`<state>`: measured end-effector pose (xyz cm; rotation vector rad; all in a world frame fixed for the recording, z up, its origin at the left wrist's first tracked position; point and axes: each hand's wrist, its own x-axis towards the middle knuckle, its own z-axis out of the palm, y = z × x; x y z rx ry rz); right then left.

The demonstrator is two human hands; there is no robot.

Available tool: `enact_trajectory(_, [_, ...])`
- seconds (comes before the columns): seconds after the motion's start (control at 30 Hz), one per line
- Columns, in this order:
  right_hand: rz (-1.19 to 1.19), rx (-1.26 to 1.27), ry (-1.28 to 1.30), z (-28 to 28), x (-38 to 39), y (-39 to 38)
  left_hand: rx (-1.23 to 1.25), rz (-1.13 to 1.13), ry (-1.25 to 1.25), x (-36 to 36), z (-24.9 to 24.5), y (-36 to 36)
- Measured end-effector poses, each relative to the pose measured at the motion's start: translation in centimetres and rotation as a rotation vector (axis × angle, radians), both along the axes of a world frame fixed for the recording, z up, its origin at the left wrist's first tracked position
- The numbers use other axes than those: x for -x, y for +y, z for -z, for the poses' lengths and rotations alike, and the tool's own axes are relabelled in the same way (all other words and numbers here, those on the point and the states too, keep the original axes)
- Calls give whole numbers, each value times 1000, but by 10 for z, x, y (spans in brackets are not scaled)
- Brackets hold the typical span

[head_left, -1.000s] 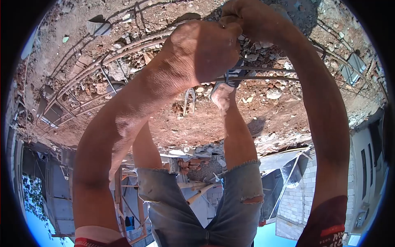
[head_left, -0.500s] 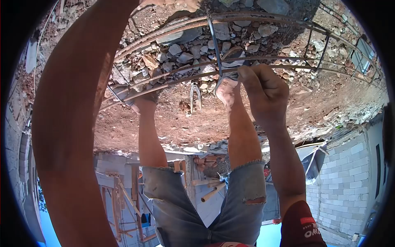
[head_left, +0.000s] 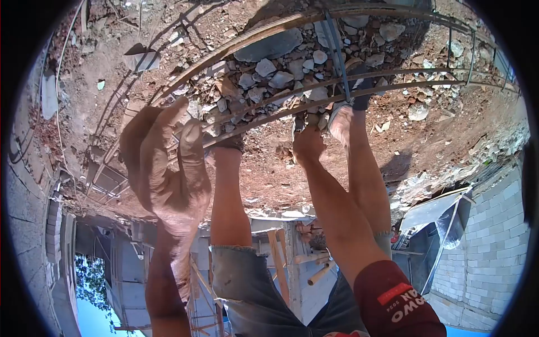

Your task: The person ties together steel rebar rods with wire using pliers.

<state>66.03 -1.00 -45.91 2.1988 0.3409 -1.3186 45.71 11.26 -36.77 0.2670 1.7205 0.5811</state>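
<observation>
My left hand (head_left: 168, 154) is raised close to the camera at the left, palm side showing, with fingers curved but apart and no object visible in its grasp. Behind its fingertips run the long bars of a curved rebar frame (head_left: 275, 118). A metal stirrup (head_left: 338, 59) crosses the bars near the top. Lower down, between my feet, my right hand (head_left: 310, 145) is closed at ground level just beside the lowest bar. What it holds is mostly hidden by the fingers. The steel pincers cannot be made out in this view.
Stones and broken rubble (head_left: 281, 80) lie under the frame on reddish soil. My feet stand at the frame's near side. More rebar (head_left: 106, 182) shows at the left. A block wall (head_left: 477, 241) and a tilted panel (head_left: 432, 210) are at the right.
The view has shifted, moving the frame rightward. My left hand has come down into view. My right hand has left the bar by the stirrup and moved down-left to where the pincers lay.
</observation>
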Motion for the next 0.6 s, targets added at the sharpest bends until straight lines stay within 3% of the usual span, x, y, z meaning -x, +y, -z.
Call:
enact_trajectory(0.07, [-25,-108,-31,-2,6,-9,-215,704,308,-23,-64,20])
enact_trajectory(0.1, [-63,-194,-56,-5,5,-15,-257,786,377,-33,-76,12])
enact_trajectory(0.13, [-76,-215,-69,-3,3,-23,-175,702,364,-42,-81,-3])
enact_trajectory(0.2, [-240,-498,11,2,0,-41,306,332,242,-48,-85,-44])
enact_trajectory(0.23, [-163,-538,11,3,4,-44,295,316,238,-46,-74,-58])
enact_trajectory(0.27, [-180,-545,16,-6,5,-29,325,477,268,-45,-66,-71])
enact_trajectory(0.3, [11,-409,78,-17,5,-15,361,638,298,-43,-62,-84])
enact_trajectory(0.33, [199,-264,137,-31,7,-1,366,619,297,-46,-59,-86])
enact_trajectory(0.37, [309,-536,104,-44,14,4,318,575,263,-49,-51,-84])
enact_trajectory(0.47, [190,-557,159,-61,17,5,292,548,308,-65,-44,-78])
enact_trajectory(0.53, [177,-542,300,-96,14,15,68,818,476,-73,-47,-79])
enact_trajectory(0.6, [137,-491,539,-130,13,31,-40,856,549,-66,-34,-92])
